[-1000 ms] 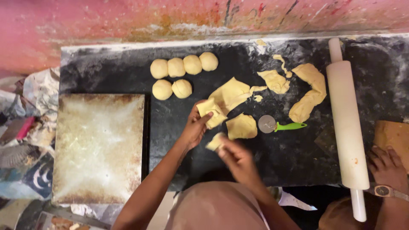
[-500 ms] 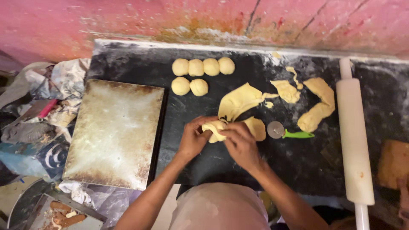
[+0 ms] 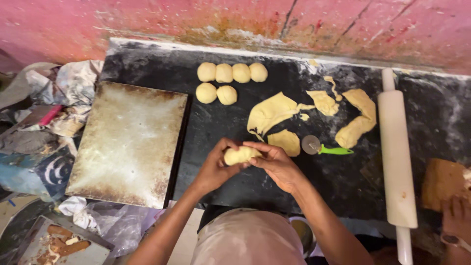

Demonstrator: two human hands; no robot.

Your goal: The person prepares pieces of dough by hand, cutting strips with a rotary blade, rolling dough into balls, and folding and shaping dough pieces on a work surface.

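Observation:
Both my hands close around one lump of pale yellow dough (image 3: 239, 155) just above the dark floured worktop (image 3: 235, 186). My left hand (image 3: 216, 167) cups it from the left, my right hand (image 3: 274, 162) from the right. Several finished dough balls (image 3: 228, 81) sit in two rows at the back. Flat dough scraps (image 3: 272, 113) lie just beyond my hands, with more scraps (image 3: 358, 120) to the right. A round cutter wheel with a green handle (image 3: 324, 147) rests beside them.
A white rolling pin (image 3: 396, 162) lies lengthwise on the right. A worn metal baking tray (image 3: 127, 142) lies to the left. Another person's hand (image 3: 456, 221) rests on a brown board (image 3: 441, 181) at far right. Crumpled paper and plastic (image 3: 64, 98) clutter the left side.
My hands have drawn together and back toward me, lifting the dough piece off the scraps and closing around it as a rounded lump. The view has shifted left.

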